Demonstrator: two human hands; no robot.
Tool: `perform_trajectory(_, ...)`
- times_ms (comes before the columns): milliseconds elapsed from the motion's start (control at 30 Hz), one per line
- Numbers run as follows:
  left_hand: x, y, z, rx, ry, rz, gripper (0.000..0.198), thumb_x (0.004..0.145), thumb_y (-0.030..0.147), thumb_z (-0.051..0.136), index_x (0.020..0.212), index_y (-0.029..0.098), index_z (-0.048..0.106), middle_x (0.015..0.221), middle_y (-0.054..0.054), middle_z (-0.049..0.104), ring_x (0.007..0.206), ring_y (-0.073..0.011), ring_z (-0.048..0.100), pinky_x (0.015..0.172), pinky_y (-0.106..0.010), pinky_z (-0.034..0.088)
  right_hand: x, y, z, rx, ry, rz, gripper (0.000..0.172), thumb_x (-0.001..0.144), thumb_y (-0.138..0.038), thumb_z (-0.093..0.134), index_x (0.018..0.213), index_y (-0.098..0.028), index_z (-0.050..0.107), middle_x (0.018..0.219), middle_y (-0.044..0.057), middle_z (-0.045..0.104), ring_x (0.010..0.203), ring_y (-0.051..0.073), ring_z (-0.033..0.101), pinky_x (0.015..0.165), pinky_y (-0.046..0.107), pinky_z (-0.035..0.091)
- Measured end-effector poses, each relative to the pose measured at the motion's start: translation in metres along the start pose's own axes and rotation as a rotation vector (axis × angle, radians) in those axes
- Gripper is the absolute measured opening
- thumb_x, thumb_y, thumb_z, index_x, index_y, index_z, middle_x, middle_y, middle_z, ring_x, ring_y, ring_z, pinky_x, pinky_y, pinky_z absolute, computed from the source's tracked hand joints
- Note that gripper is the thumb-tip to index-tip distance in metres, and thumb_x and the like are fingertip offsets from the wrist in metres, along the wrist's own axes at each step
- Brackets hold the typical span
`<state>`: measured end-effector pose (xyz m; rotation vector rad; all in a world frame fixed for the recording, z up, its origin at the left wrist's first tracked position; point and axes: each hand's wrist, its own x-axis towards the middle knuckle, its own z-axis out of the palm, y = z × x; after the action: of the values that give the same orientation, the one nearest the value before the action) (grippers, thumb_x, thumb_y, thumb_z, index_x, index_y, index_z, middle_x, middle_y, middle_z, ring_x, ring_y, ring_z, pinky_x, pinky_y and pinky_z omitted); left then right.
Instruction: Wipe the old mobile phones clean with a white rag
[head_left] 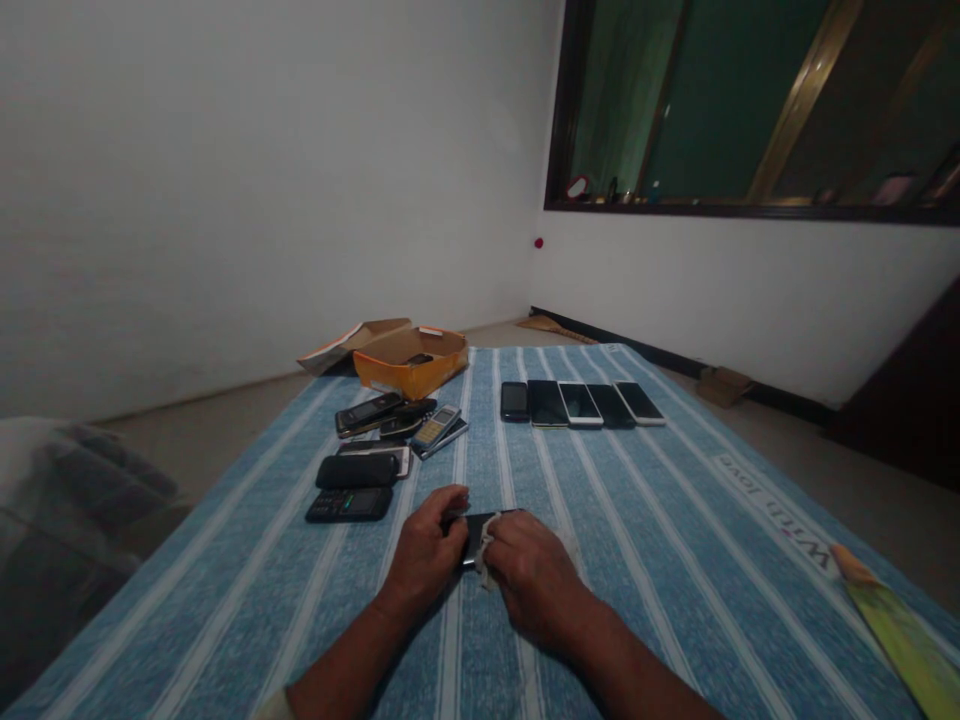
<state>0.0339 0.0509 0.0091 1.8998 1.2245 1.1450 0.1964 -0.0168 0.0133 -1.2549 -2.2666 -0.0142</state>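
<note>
A dark phone (473, 537) lies on the striped cloth in front of me, partly covered by both hands. My left hand (426, 545) grips its left end, fingers closed around the edge. In my right hand (534, 575) is a bunched whitish wiping cloth (485, 577), pressed against the phone's screen. The fingers of that hand are curled, so most of the cloth is hidden. To the left, nearest my left hand, sit a black keypad phone (349, 505) and a black rounded case-like item (357, 471).
Behind them is a loose pile of old phones (436, 427). An open orange cardboard box (412, 378) stands at the far left. Several phones form a row (580, 404) at the far right. A yellow-green strip (900, 640) lies on the right of the blue striped tablecloth (600, 640).
</note>
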Motion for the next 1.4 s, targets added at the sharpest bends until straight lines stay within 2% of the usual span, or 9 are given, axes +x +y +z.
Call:
perform_trajectory(267, -0.001, 0.007, -0.001, 0.045, 0.004, 0.077, 0.031, 0.071, 0.02, 0.049, 0.098, 0.019, 0.065, 0.095, -0.005, 0.071, 0.088, -0.0221, 0.069, 0.085, -0.037, 0.056, -0.014, 0.021, -0.023, -0.02, -0.078, 0.117, 0.02, 0.08, 0.0, 0.054, 0.079, -0.019, 0.062, 0.083, 0.003, 0.061, 0.083, 0.018, 0.051, 0.075, 0.03, 0.037)
perform_trajectory(433, -0.002, 0.009, -0.001, 0.047, 0.005, 0.094, 0.03, 0.072, 0.02, 0.049, 0.098, 0.019, 0.065, 0.096, -0.006, 0.071, 0.089, -0.0221, 0.069, 0.086, -0.036, 0.055, -0.013, 0.019, -0.014, -0.046, -0.072, 0.107, 0.02, 0.078, 0.001, 0.054, 0.079, -0.018, 0.061, 0.083, 0.004, 0.059, 0.085, 0.019, 0.05, 0.074, 0.03, 0.037)
perform_trajectory(633, -0.001, 0.007, -0.001, 0.044, 0.001, 0.104, 0.031, 0.071, 0.02, 0.05, 0.098, 0.018, 0.066, 0.096, -0.006, 0.071, 0.09, -0.0227, 0.069, 0.084, -0.037, 0.056, -0.002, 0.001, 0.001, -0.017, -0.004, 0.017, 0.017, 0.08, -0.001, 0.055, 0.076, -0.017, 0.06, 0.083, 0.006, 0.058, 0.084, 0.02, 0.049, 0.075, 0.031, 0.038)
perform_trajectory(767, -0.001, 0.005, -0.001, 0.048, 0.011, 0.103, 0.03, 0.072, 0.02, 0.05, 0.098, 0.019, 0.066, 0.096, -0.006, 0.071, 0.089, -0.0222, 0.069, 0.086, -0.037, 0.056, -0.002, 0.001, -0.003, -0.003, -0.012, 0.0, 0.015, 0.081, -0.002, 0.056, 0.078, -0.017, 0.061, 0.085, 0.006, 0.059, 0.085, 0.02, 0.05, 0.077, 0.031, 0.038)
perform_trajectory(933, -0.001, 0.007, 0.0, 0.06, 0.009, 0.106, 0.029, 0.071, 0.018, 0.051, 0.095, 0.02, 0.066, 0.096, -0.005, 0.071, 0.09, -0.0222, 0.069, 0.086, -0.036, 0.055, -0.013, 0.02, -0.019, 0.007, -0.064, 0.095, 0.019, 0.082, -0.001, 0.055, 0.078, -0.019, 0.062, 0.083, 0.003, 0.061, 0.083, 0.018, 0.052, 0.076, 0.029, 0.038)
perform_trajectory(1033, -0.001, 0.009, 0.0, 0.066, 0.009, 0.109, 0.028, 0.071, 0.019, 0.05, 0.094, 0.02, 0.066, 0.095, -0.005, 0.071, 0.09, -0.0223, 0.069, 0.085, -0.036, 0.056, -0.015, 0.02, -0.016, -0.005, -0.048, 0.101, 0.02, 0.08, 0.001, 0.054, 0.077, -0.018, 0.062, 0.082, 0.004, 0.06, 0.084, 0.019, 0.052, 0.075, 0.029, 0.038)
perform_trajectory(1133, 0.0, 0.01, -0.001, 0.062, 0.006, 0.102, 0.029, 0.071, 0.02, 0.05, 0.094, 0.02, 0.066, 0.096, -0.005, 0.072, 0.09, -0.022, 0.069, 0.085, -0.035, 0.056, -0.01, 0.01, -0.004, -0.016, -0.007, 0.047, 0.02, 0.081, -0.001, 0.053, 0.076, -0.018, 0.06, 0.081, 0.005, 0.058, 0.084, 0.02, 0.05, 0.074, 0.03, 0.039)
perform_trajectory(1267, 0.0, 0.01, -0.002, 0.087, 0.003, 0.121, 0.021, 0.071, 0.021, 0.051, 0.084, 0.022, 0.067, 0.1, -0.006, 0.073, 0.097, -0.0238, 0.068, 0.09, -0.037, 0.054, -0.002, -0.001, 0.003, 0.001, 0.029, -0.027, 0.017, 0.083, -0.003, 0.052, 0.079, -0.017, 0.06, 0.083, 0.006, 0.058, 0.083, 0.021, 0.049, 0.076, 0.032, 0.04)
perform_trajectory(1400, 0.0, 0.009, -0.002, 0.117, 0.001, 0.145, 0.014, 0.073, 0.022, 0.05, 0.069, 0.022, 0.063, 0.102, -0.008, 0.072, 0.099, -0.0247, 0.068, 0.091, -0.038, 0.053, -0.005, 0.005, -0.005, 0.003, -0.01, -0.006, 0.017, 0.083, -0.002, 0.053, 0.078, -0.017, 0.06, 0.084, 0.005, 0.06, 0.084, 0.02, 0.05, 0.077, 0.031, 0.039)
